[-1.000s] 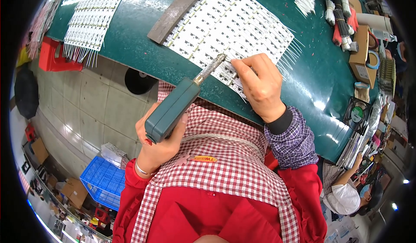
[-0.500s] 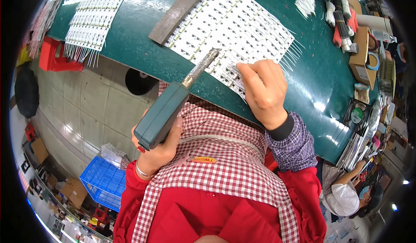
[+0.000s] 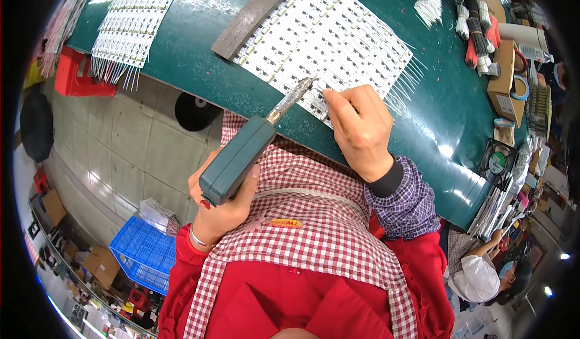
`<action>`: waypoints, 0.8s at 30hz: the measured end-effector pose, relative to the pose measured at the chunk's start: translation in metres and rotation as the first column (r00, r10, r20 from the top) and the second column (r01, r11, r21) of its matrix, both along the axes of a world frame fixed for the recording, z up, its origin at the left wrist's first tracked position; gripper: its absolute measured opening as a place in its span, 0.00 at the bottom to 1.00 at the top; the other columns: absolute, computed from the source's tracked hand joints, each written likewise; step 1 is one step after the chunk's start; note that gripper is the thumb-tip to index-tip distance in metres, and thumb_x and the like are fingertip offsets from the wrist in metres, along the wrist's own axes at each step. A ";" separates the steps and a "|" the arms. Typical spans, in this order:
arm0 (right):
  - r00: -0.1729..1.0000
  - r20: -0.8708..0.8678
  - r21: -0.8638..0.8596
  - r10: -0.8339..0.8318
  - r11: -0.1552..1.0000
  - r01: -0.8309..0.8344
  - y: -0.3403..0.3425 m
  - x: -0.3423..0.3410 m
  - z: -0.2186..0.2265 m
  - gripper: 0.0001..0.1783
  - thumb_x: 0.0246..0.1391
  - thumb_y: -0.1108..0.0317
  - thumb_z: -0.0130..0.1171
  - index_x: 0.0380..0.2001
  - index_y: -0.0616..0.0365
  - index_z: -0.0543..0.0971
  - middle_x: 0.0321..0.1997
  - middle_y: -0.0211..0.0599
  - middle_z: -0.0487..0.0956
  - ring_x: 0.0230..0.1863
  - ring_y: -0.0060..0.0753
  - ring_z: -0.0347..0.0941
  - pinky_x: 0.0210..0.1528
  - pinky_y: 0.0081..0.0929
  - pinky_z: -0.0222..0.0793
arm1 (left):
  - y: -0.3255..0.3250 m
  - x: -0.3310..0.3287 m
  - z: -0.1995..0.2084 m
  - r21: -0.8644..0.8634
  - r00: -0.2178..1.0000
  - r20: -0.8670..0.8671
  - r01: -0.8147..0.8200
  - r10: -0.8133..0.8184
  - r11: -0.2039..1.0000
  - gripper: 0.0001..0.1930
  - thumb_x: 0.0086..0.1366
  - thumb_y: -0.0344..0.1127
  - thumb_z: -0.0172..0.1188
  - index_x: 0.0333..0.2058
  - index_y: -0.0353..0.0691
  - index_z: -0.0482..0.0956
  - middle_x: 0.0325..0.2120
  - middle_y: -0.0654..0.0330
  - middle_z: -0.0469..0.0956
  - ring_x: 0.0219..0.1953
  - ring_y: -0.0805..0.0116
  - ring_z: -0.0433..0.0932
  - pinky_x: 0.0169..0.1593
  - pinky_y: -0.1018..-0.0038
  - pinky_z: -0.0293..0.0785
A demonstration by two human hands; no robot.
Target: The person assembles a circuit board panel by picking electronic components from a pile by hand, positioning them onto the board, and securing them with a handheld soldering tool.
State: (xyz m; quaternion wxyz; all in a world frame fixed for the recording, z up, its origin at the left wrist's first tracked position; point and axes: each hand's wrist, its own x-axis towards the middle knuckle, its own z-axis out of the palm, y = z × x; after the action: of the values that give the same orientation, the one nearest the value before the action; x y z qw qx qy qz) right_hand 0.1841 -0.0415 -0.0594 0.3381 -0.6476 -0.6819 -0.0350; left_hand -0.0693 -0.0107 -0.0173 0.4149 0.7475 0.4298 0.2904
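My left hand (image 3: 225,216) is closed around a green soldering gun (image 3: 238,158). Its metal barrel points up and to the right, with the tip over the near edge of a white circuit board panel (image 3: 314,31). My right hand (image 3: 365,132) is closed in a pinch just right of that tip, fingertips at the same edge. What the pinch holds is too small and too hidden to make out. Rows of small dark parts cover the panel, and thin white wires (image 3: 406,90) fan out from its right side.
A metal bar (image 3: 257,17) lies along the panel's left edge. Another wired panel (image 3: 136,22) rests at the far left, above a red stool (image 3: 78,76). Wire bundles (image 3: 474,31), a cardboard box (image 3: 504,82) and a small fan (image 3: 498,161) line the right. A co-worker (image 3: 477,275) sits beyond.
The soldering gun has moved slightly right, and its tip sits a little lower and nearer my right fingertips. My right hand has shifted slightly left.
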 end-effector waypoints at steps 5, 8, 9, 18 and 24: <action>1.000 0.005 -0.014 -0.003 1.000 0.003 0.001 0.000 0.001 0.16 0.41 0.82 0.70 0.36 0.57 0.84 0.26 0.32 0.73 0.28 0.35 0.72 0.28 0.31 0.68 | 0.001 0.001 0.001 -0.013 0.999 -0.015 0.028 -0.028 1.000 0.10 0.55 0.21 0.70 0.37 0.29 0.84 0.32 0.52 0.82 0.28 0.64 0.81 0.32 0.73 0.76; 1.000 0.003 -0.020 -0.002 1.000 0.002 0.001 0.001 0.000 0.16 0.41 0.83 0.70 0.36 0.57 0.84 0.26 0.33 0.72 0.28 0.35 0.71 0.28 0.31 0.67 | 0.001 0.003 0.002 -0.026 1.000 -0.018 0.014 -0.015 1.000 0.09 0.55 0.21 0.69 0.36 0.29 0.84 0.33 0.52 0.82 0.29 0.64 0.81 0.32 0.73 0.76; 1.000 0.004 -0.021 -0.003 1.000 0.003 0.001 0.001 0.000 0.16 0.41 0.83 0.70 0.36 0.57 0.84 0.26 0.33 0.72 0.28 0.35 0.71 0.28 0.31 0.67 | 0.001 0.003 0.002 -0.026 1.000 -0.018 0.015 -0.015 1.000 0.09 0.55 0.21 0.69 0.36 0.29 0.84 0.33 0.52 0.82 0.29 0.64 0.81 0.32 0.73 0.76; 1.000 0.000 -0.042 0.002 0.999 -0.002 -0.001 0.000 -0.002 0.15 0.41 0.78 0.64 0.37 0.56 0.82 0.28 0.31 0.71 0.30 0.33 0.70 0.32 0.31 0.67 | -0.001 0.002 -0.003 -0.044 1.000 -0.010 0.028 -0.028 0.999 0.09 0.55 0.21 0.69 0.36 0.29 0.83 0.32 0.52 0.82 0.29 0.64 0.81 0.33 0.73 0.76; 1.000 -0.006 -0.032 -0.003 0.999 0.003 -0.001 0.000 -0.003 0.15 0.42 0.78 0.64 0.37 0.56 0.82 0.28 0.31 0.71 0.30 0.33 0.70 0.32 0.31 0.67 | 0.000 0.003 -0.002 -0.015 0.999 -0.032 0.042 -0.042 0.999 0.09 0.55 0.21 0.69 0.36 0.29 0.83 0.31 0.52 0.81 0.27 0.63 0.80 0.31 0.74 0.76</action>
State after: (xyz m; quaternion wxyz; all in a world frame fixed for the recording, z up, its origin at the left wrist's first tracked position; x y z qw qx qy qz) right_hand 0.1842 -0.0427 -0.0622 0.3298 -0.6541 -0.6803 -0.0224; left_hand -0.0666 -0.0108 -0.0191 0.4194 0.7580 0.4227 0.2661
